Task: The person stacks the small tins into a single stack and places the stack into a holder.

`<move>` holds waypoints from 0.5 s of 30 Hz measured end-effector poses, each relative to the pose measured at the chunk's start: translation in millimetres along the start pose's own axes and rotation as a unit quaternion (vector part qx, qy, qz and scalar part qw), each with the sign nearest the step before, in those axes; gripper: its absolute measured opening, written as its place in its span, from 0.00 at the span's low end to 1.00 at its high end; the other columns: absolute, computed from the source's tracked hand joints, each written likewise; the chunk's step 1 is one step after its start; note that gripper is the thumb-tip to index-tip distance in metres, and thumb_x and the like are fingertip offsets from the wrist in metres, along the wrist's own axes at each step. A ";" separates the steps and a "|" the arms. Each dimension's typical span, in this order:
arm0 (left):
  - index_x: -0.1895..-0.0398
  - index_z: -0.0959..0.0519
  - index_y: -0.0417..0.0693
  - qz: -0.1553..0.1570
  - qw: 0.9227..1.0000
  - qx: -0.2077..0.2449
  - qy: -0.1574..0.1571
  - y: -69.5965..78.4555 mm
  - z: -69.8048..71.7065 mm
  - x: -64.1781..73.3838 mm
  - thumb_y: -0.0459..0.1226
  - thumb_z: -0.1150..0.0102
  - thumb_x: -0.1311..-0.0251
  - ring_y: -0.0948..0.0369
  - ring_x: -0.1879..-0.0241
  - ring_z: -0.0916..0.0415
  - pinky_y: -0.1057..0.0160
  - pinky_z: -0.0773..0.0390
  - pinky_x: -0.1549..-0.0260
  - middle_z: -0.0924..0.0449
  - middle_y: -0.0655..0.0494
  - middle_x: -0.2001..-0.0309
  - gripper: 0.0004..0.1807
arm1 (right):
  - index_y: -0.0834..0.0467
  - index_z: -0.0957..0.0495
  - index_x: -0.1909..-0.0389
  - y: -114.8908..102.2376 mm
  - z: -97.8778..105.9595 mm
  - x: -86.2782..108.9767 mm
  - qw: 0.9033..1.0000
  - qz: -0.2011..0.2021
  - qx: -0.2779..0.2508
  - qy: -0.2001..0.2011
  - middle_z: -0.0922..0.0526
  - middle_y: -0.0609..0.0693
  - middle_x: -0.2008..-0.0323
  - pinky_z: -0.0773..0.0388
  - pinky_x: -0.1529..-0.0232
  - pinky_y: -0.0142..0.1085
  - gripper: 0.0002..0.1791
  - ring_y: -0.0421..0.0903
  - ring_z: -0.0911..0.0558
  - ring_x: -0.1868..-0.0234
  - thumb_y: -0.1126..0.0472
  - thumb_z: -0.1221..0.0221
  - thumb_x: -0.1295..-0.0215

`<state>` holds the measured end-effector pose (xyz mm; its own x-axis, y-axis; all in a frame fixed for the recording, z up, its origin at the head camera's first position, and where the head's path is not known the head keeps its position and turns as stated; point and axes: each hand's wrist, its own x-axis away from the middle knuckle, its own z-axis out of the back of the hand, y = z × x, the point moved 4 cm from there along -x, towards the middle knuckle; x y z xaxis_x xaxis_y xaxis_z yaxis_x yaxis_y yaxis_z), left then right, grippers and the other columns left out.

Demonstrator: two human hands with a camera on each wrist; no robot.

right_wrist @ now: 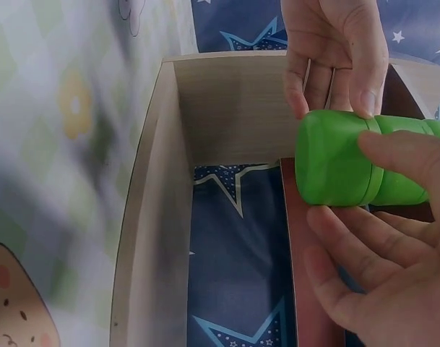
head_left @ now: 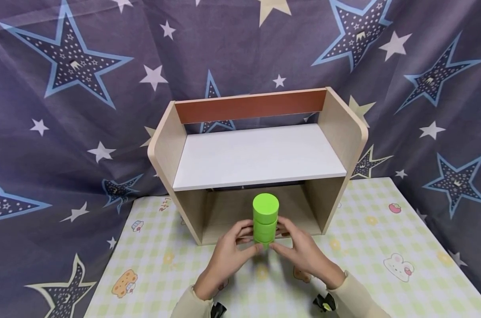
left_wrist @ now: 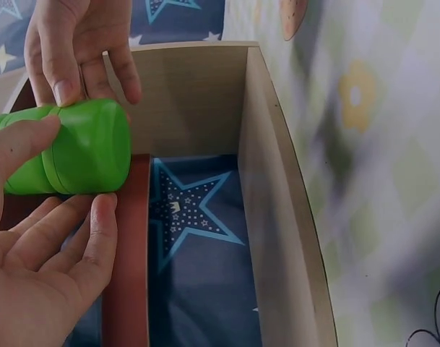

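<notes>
A bright green cylinder (head_left: 265,207) with grooves round its body and a flat round top stands upright between my two hands, in front of the shelf unit's lower compartment. My left hand (head_left: 229,254) holds it from the left, thumb on the near side and fingers behind. From the right, my right hand (head_left: 304,252) grips it the same way. In the left wrist view the left thumb lies across the green cylinder (left_wrist: 89,148), with fingers along its other side. The right wrist view shows the right thumb and fingers about the cylinder (right_wrist: 335,159).
Behind the hands stands a wooden shelf unit (head_left: 177,150) with a white middle board (head_left: 260,154) and a reddish-brown back rail (head_left: 252,106). It rests on a table with a green-checked cloth (head_left: 364,274). A dark star-patterned curtain (head_left: 240,48) hangs behind.
</notes>
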<state>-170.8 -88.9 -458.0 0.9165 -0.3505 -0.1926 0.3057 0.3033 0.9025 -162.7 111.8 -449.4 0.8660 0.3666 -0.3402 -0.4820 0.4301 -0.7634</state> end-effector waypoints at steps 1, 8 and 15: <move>0.33 0.29 0.54 -0.003 1.000 -0.001 0.000 0.5 0.4 -0.4 0.45 0.28 0.40 0.62 0.49 0.20 0.61 0.20 0.48 0.19 0.58 0.44 0.32 | 0.57 0.36 0.30 -0.4 0.5 -0.4 1.000 -0.002 0.001 -0.001 0.18 0.48 0.47 0.19 0.49 0.46 0.37 0.44 0.18 0.48 0.62 0.30 0.38; 0.34 0.29 0.55 -0.009 1.000 0.004 0.002 2.9 1.2 -2.9 0.45 0.29 0.40 0.60 0.51 0.18 0.59 0.20 0.48 0.18 0.58 0.45 0.31 | 0.57 0.36 0.30 -2.8 4.6 -3.0 1.000 -0.007 0.002 -0.005 0.18 0.48 0.47 0.20 0.47 0.48 0.37 0.44 0.19 0.47 0.63 0.30 0.38; 0.34 0.28 0.56 -0.017 1.000 -0.002 0.010 10.1 3.9 -4.7 0.45 0.28 0.41 0.62 0.50 0.19 0.60 0.20 0.49 0.17 0.60 0.46 0.32 | 0.56 0.35 0.30 -7.5 9.1 -5.1 1.000 0.011 0.004 0.006 0.19 0.48 0.46 0.20 0.47 0.46 0.38 0.43 0.19 0.47 0.62 0.29 0.39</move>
<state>-173.0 -87.6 -446.4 0.9107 -0.3429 -0.2303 0.3374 0.2960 0.8936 -164.8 114.2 -437.0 0.8567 0.3661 -0.3634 -0.5020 0.4293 -0.7508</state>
